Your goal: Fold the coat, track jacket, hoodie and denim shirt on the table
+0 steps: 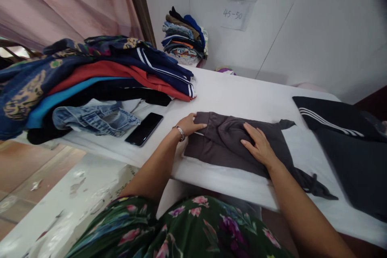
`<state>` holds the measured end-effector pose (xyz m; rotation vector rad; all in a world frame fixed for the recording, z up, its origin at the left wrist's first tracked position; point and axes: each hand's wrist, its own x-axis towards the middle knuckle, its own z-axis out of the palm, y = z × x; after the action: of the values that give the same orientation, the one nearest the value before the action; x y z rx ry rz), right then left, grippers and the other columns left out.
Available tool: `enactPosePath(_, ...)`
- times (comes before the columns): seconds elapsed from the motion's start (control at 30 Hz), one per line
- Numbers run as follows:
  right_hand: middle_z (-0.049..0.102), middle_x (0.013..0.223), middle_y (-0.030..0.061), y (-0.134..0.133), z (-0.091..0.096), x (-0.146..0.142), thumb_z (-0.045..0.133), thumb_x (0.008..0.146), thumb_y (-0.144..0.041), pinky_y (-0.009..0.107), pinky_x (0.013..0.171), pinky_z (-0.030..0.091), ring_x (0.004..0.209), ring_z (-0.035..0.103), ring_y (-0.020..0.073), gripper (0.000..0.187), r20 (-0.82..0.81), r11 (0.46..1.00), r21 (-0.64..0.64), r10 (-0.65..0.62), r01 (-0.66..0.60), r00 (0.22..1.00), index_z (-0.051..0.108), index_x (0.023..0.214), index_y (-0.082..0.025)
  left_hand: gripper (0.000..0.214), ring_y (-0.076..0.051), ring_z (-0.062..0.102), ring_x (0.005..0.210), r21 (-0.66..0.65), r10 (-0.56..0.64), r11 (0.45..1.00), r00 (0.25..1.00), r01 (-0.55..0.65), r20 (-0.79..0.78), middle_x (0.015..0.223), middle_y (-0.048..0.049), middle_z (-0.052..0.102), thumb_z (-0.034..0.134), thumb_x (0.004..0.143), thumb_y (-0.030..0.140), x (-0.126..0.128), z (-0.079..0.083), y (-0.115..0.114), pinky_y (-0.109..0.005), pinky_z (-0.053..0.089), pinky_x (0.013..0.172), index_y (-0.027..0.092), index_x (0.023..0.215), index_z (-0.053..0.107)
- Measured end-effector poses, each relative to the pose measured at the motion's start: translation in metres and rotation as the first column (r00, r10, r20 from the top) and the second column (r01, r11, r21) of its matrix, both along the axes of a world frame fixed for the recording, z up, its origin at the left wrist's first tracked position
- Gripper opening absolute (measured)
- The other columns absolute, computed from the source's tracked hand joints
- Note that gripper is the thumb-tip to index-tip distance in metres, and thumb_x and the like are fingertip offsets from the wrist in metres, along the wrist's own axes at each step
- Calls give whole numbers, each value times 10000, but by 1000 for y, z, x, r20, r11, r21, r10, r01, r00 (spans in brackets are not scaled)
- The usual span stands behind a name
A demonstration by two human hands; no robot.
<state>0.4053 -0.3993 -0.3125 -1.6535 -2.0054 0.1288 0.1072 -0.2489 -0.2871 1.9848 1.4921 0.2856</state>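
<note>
A dark grey-brown garment (223, 141) lies folded on the white table in front of me, with a ribbed band at its left end. My left hand (190, 125), wearing a silver bracelet, holds that band's far left corner, thumb on top. Resting on the wrinkled middle of the cloth is my right hand (258, 145), fingers stretched out and apart. A thin dark strip with a knot (317, 187) trails from the garment's right end toward the table's near edge.
A black phone (144, 129) and blue denim piece (96, 117) lie left, beside a tall heap of clothes (121, 64). Folded dark clothes with white stripes (338, 129) lie right. Another clothes stack (184, 36) stands by the wall, near handwritten papers (234, 14).
</note>
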Motion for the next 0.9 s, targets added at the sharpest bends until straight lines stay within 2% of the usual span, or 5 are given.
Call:
enactPosePath(0.2,456,1466,94,0,1,-1,475,919,-482,562,1133,267,1355,416,261,547,33,1000,-14,24,-23,999,426,1425,-278,671,-213,629,1016,55,16,998,994,-22,109,1144,-64,672,710,734,379,14,-5,-3,-290,480,853,182,1330,471)
enactPosePath(0.4,499,1429,101,1,0,-2,470,924,-480,547,1129,295,1326,455,255,496,25,1000,-11,7,-6,1000,507,1365,-256,579,-222,627,991,157,84,984,996,-82,-7,1103,-80,682,666,764,485,4,1,-1,-284,456,819,176,1243,562)
enactPosePath(0.5,497,1432,94,1,-1,-1,470,924,-480,552,1126,298,1325,456,255,491,30,1000,-6,6,-6,1000,511,1362,-264,402,-209,633,871,268,162,952,986,-145,-43,935,-63,705,526,847,537,-11,13,-12,-286,429,727,190,994,666)
enactPosePath(0.67,505,1425,92,2,-3,-1,470,922,-480,562,1124,296,1320,462,261,488,25,1000,2,10,-10,1000,515,1360,-270,560,-211,612,702,131,61,991,985,-40,-163,665,-50,652,344,887,634,-30,13,-47,-302,358,603,218,615,602)
enactPosePath(0.9,505,1426,87,4,-6,1,475,920,-485,566,1122,301,1318,464,262,487,23,1000,5,8,-8,1000,518,1357,-274,346,-199,608,712,122,74,991,986,-56,-147,724,-16,645,577,804,562,-23,-3,-78,-288,359,577,223,737,555)
